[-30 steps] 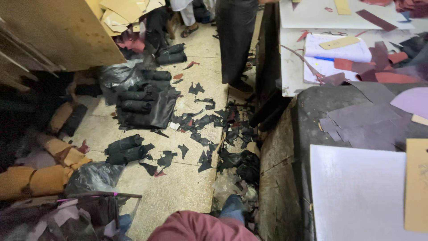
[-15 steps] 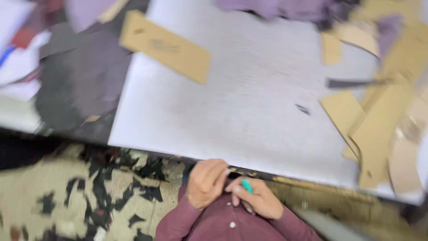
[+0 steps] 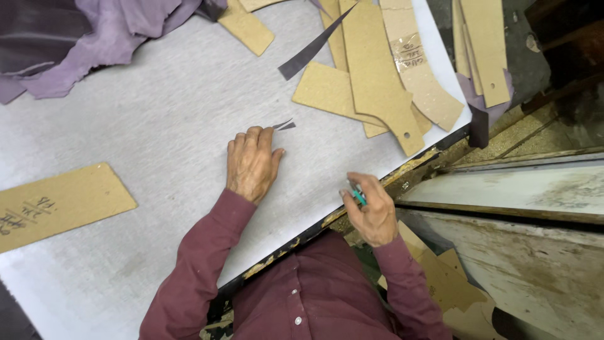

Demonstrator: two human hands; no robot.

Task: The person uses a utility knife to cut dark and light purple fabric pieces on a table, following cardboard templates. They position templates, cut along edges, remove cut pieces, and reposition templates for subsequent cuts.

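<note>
scraps (image 3: 284,124) of dark leather are lying just past my open left hand (image 3: 251,165) flat on the cutting board (image 3: 157,126), while my right hand (image 3: 371,211) is gripping a teal-handled tool (image 3: 358,194), probably needing steadier aim.

cardboard templates (image 3: 384,82) top right | purple leather (image 3: 94,31) top left | cardboard strip (image 3: 56,204) left

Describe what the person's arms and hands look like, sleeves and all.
Both arms wear long maroon sleeves of a button-up shirt with small pale buttons, cuffs reaching the wrists. The left hand and right hand are bare: no gloves, rings or watch visible.
</note>
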